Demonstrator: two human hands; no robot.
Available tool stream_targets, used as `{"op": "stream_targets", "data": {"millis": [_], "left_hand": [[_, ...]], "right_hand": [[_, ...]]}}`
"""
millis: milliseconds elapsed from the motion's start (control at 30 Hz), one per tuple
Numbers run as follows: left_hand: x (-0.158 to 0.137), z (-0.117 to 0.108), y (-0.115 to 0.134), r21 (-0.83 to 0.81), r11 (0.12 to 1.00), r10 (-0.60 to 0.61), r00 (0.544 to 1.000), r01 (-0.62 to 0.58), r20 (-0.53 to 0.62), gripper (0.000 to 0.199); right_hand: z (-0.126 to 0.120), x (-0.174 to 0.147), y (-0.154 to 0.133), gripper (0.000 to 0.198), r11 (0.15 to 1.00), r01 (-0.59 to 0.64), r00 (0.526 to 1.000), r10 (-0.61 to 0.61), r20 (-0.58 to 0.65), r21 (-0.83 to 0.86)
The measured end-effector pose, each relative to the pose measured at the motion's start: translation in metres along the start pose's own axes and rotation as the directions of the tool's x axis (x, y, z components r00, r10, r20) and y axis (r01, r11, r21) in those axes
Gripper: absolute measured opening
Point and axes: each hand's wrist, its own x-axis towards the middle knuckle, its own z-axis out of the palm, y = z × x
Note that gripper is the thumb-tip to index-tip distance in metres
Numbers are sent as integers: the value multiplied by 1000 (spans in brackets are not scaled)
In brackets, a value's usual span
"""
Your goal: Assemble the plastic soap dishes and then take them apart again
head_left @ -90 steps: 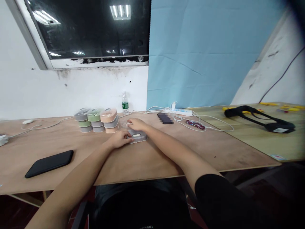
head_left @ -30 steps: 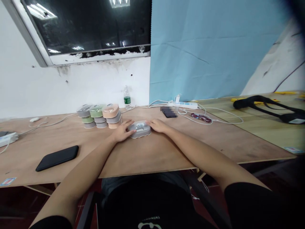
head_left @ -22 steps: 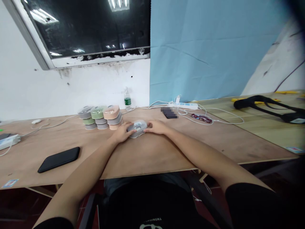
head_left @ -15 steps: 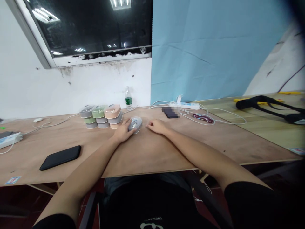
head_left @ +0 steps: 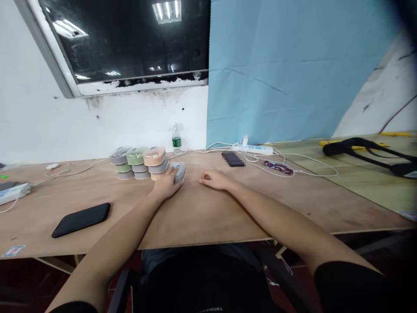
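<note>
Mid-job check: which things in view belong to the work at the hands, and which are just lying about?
Likely part of the work:
- gray lidded box, touched by the left hand
- three stacks of similar boxes beside it

Apparently just lying about:
- flat black case
- green-labeled plastic bottle
- white power strip near the blue sheet

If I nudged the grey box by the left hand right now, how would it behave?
The grey box would probably slide rather than roll, being low and broad on the table. It's likely stiff, since similar stacked boxes nearby hold their shape. Its glossy top may feel slippery.
</note>
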Motion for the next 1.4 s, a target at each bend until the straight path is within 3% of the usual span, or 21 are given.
{"op": "stream_targets", "data": {"millis": [133, 267, 400, 533, 667, 1100, 1400], "left_hand": [[-2, -1, 4, -13, 999, -42, 999, 42, 35, 78], [-3, -1, 5, -85, 996, -9, 999, 11, 33, 85], [-6, -6, 8, -204, 970, 125, 991, -133, -52, 72], [-10, -7, 15, -234, 937, 281, 958, -260, 63, 55], [-10, -4, 19, -208, 915, 380, 910, -345, 163, 52], [-12, -7, 16, -151, 941, 332, 916, -304, 226, 65], [-10, -4, 12, -147, 943, 327, 913, -298, 245, 63]], "right_hand": [[-1, -1, 0, 29, 1000, 5, 1000, -5, 2, 4], [-1, -1, 0, 28, 999, 32, 999, -33, 1, 16], [-1, -1, 1, 28, 999, 41, 999, -41, 4, 14], [-1, -1, -1, 28, 1000, 30, 1000, -30, 6, 6], [-2, -2, -3, 27, 1000, 24, 1000, -24, 6, 4], [-3, -3, -3, 28, 999, 25, 1000, -26, 13, 24], [-3, -2, -4, 27, 999, 36, 999, -36, 6, 23]]}}
